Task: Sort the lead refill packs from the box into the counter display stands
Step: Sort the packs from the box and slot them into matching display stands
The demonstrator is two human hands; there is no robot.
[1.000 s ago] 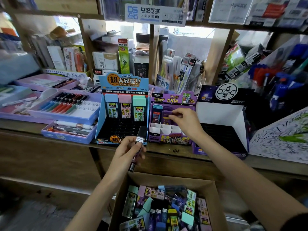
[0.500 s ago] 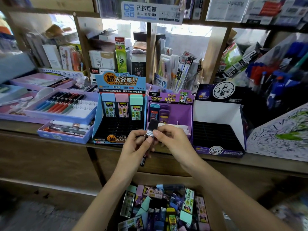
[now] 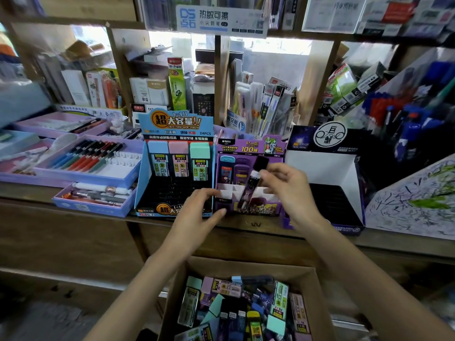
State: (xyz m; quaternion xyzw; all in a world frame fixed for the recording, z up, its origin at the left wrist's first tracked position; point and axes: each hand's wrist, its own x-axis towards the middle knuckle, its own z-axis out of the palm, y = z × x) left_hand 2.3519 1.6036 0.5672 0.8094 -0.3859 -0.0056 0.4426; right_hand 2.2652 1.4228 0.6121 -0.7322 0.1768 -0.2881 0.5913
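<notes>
On the counter [image 3: 246,223], the middle stand [image 3: 248,147] sits between left stand [image 3: 172,124] and right stand [image 3: 320,168]; box [image 3: 246,268] seemingly below them.

We face a dark wooden counter [image 3: 61,232] whose front edge runs across the view. From its back edge rises a wooden shelf unit [image 3: 115,67] with upright posts. Bright daylight [image 3: 275,52] comes through the gaps behind. Grey floor [image 3: 34,321] shows lower left.

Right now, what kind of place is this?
Most likely a stationery shop: a blue display stand of lead refills on a wooden counter, a tray of pens beside it, and boxes of stationery on the shelves behind.
</notes>
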